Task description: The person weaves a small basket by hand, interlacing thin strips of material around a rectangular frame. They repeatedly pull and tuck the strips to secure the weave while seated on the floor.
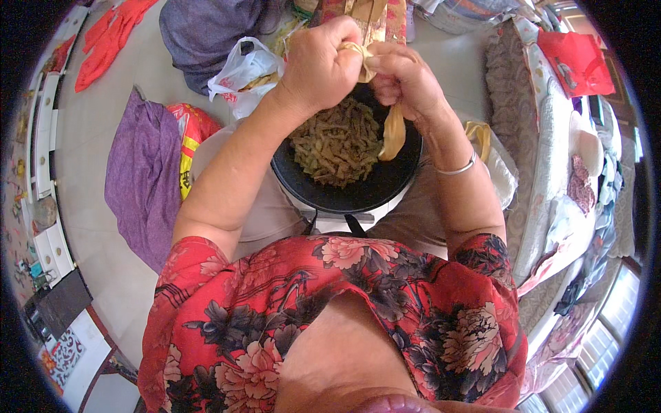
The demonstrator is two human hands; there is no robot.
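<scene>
Both hands are raised above a black bowl point(289, 172) filled with brownish-green dried strips point(330, 148). My left hand point(320, 65) is closed on a pale yellow flexible strip point(391, 134), which is looped or bunched at the fingers. My right hand point(410, 82) pinches the same strip just right of my left fingers, and its loose tail hangs down over the bowl's right side. Behind my hands stand tan slats or a board point(365, 17) with patterned red material beside them; what exactly this is I cannot tell. The bowl sits between my knees.
A white plastic bag point(234, 86), a dark blue bundle point(200, 38), purple cloth point(141, 186) and red clothing point(103, 55) lie on the tiled floor point(96, 138) to the left. At right are a padded sofa point(516, 103), a red bag point(571, 62) and heaped cloths.
</scene>
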